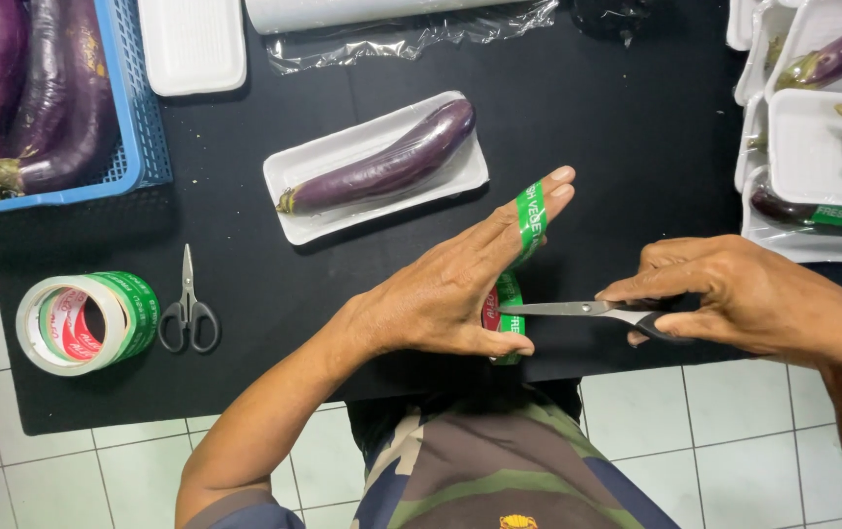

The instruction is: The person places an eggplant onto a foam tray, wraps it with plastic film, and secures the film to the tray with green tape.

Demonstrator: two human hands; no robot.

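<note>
Scissors (pixel 578 311) point left; green tape (pixel 531 217) runs upward.

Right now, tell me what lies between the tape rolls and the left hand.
In the head view, small scissors lie on the black mat between the tape rolls and the left hand.

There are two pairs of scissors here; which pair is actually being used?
The scissors in the right hand, blades at the green tape strip the left hand holds. The small black-handled scissors lie untouched beside the tape rolls.

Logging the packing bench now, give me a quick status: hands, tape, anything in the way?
Left hand holds green tape strip stretched from its roll. Right hand holds scissors, blades at the strip. Eggplant on tray just beyond, not blocking.
</note>
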